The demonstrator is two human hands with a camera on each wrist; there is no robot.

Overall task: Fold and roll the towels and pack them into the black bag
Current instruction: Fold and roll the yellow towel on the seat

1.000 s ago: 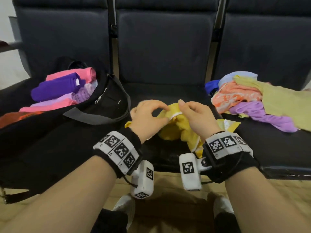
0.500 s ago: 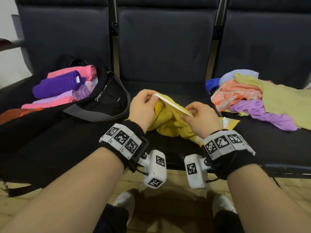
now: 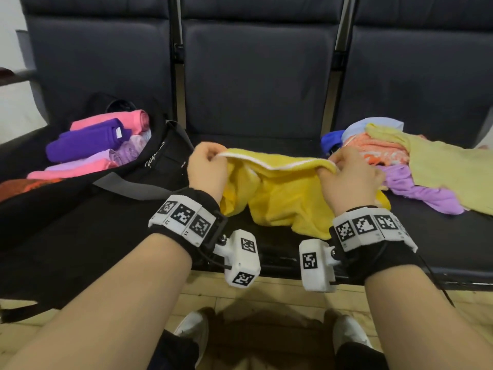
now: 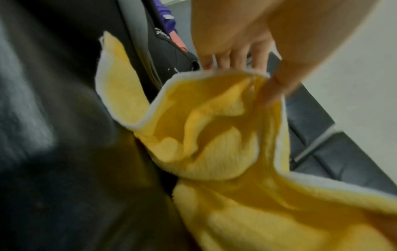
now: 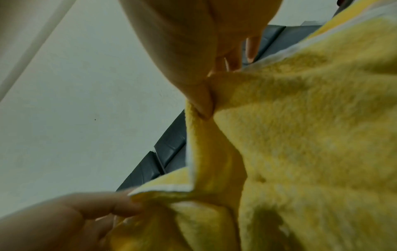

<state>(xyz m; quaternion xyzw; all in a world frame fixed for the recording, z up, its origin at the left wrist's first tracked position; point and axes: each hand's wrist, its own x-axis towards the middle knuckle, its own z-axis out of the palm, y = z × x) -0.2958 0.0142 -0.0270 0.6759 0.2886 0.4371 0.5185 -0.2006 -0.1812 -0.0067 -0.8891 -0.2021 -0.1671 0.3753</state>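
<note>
Both hands have drawn apart since 0.5 s ago, pulling the white-trimmed edge of the yellow towel (image 3: pixel 277 193) from a short bunched span into a long, nearly level line across the middle seat (image 3: pixel 253 145).

Going left to right: the black bag (image 3: pixel 112 198) lies open on the left seat, already holding several rolled towels (image 3: pixel 88 141) in pink, purple and lilac, packed side by side with their ends toward the opening. Just right of it, the left hand (image 3: pixel 206 169) pinches 1 end of the towel's trimmed edge between thumb and curled fingers; the left wrist view shows the thumb pressed against the cloth there. The towel sags below that edge in loose folds, its lower part resting on the seat. The right hand (image 3: pixel 349 177) grips the other end of the edge, fingers curled round the cloth. Holding 2 points on 1 edge looks meant to stretch the towel flat, so it can be laid out and folded before rolling. Farther right, a loose pile (image 3: pixel 416 161) of unfolded towels waits on the right seat, so much of the task seems left.
</note>
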